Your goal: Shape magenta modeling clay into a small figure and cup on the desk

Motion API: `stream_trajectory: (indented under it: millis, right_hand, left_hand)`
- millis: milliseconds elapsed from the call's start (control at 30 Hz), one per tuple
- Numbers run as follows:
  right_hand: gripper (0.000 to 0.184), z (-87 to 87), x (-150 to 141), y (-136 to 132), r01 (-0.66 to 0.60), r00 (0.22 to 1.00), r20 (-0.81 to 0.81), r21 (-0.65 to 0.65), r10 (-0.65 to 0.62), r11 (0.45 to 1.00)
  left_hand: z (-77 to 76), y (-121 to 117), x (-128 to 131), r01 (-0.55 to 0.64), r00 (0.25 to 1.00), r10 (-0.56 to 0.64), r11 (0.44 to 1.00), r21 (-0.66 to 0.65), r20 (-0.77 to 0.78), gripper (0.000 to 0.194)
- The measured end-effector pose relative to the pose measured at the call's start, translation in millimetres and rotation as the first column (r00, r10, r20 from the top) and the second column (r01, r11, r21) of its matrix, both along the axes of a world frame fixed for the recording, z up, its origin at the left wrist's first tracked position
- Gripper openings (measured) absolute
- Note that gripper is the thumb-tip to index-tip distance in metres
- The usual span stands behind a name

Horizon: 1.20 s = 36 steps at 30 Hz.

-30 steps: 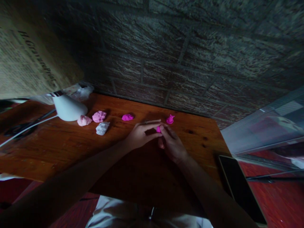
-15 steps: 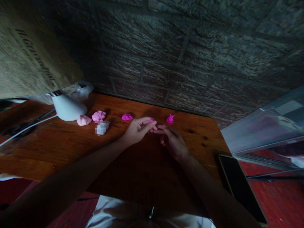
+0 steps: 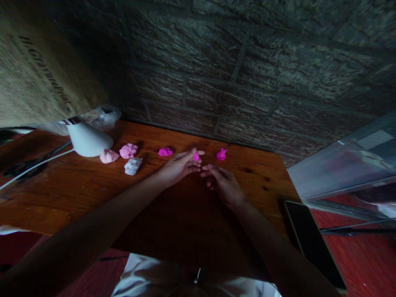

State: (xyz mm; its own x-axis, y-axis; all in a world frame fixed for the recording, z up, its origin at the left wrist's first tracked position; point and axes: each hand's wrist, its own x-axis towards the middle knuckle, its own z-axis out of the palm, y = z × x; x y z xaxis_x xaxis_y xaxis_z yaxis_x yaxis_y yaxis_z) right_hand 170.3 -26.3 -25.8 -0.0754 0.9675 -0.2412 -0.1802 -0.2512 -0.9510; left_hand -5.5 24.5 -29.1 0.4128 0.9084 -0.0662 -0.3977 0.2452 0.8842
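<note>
"Magenta it is, a small piece (image 3: 196, 156) just right of the middle of the frame, and the left hand (image 3: 177, 167) has it, thumb and fingers closed about it!"

"And the right hand (image 3: 225, 185)?"

"Just beside, lower and to the right, fingers curled, clear of the piece. Its thumb and fingertips sit close together, but in this dim light I can't tell whether they meet."

"Take us round the counter (image 3: 93, 189)!"

"Right behind the left hand, a flattish magenta lump (image 3: 166, 152). Over beyond the right hand, a magenta figure (image 3: 221, 154), upright, with little points on top!"

"Busy on the left side, too!"

"A cluster of three: the pale pink lump (image 3: 109, 156) by the white lamp base (image 3: 88, 140), the pink lump (image 3: 128, 150) next along, and the white lump (image 3: 133, 166) nearer the wearer."

"Upper left?"

"Printed lampshade (image 3: 46, 70), big lettering, with a clear plastic bag (image 3: 107, 119) behind the base. Lower right, a dark-screened phone (image 3: 314, 243) lies at the counter's edge, and the brick wall (image 3: 198, 66) fills the top!"
</note>
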Motion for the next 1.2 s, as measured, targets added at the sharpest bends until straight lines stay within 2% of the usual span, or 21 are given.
stream_trajectory:
  millis: [267,467,600,767,933,1033,1200]
  right_hand:
    - [0.035,-1.0,3.6,1.7,0.031,0.998,0.055,0.048,-0.034,0.998]
    - [0.03,6.7,3.8,-0.2,0.039,0.993,0.101,0.171,-0.057,0.985]
    - [0.031,7.2,3.1,-1.0,0.013,0.992,0.118,0.168,-0.033,0.986]
    - [0.033,5.0,4.7,1.0,0.056,0.989,0.124,0.176,-0.078,0.983]
    - [0.034,6.2,4.2,-0.8,0.051,0.985,0.153,0.216,-0.085,0.975]
    - [0.037,7.4,3.2,-2.7,0.033,0.984,0.16,0.248,-0.074,0.968]
    - [0.044,6.4,0.9,-4.1,-0.048,0.99,0.141,0.26,0.012,0.964]
  left_hand:
    - [-4.1,-1.5,-1.8,-0.009,0.998,0.015,0.995,0.103,-0.054,0.028]
    - [0.8,-3.8,-0.2,-0.015,0.999,0.019,0.995,0.097,-0.032,0.033]
    - [3.3,-4.8,0.7,-0.003,1.0,0.006,0.996,0.088,-0.031,0.029]
    - [5.3,-6.0,0.9,0.041,0.999,-0.041,0.999,0.026,0.004,0.025]
    - [4.8,-5.6,1.7,0.038,0.999,-0.038,0.999,0.035,0.008,0.028]
    - [5.3,-6.3,2.3,0.008,0.999,-0.004,0.995,0.095,-0.039,0.031]
    - [7.1,-8.6,1.8,0.013,0.975,0.054,0.953,0.303,-0.215,0.031]
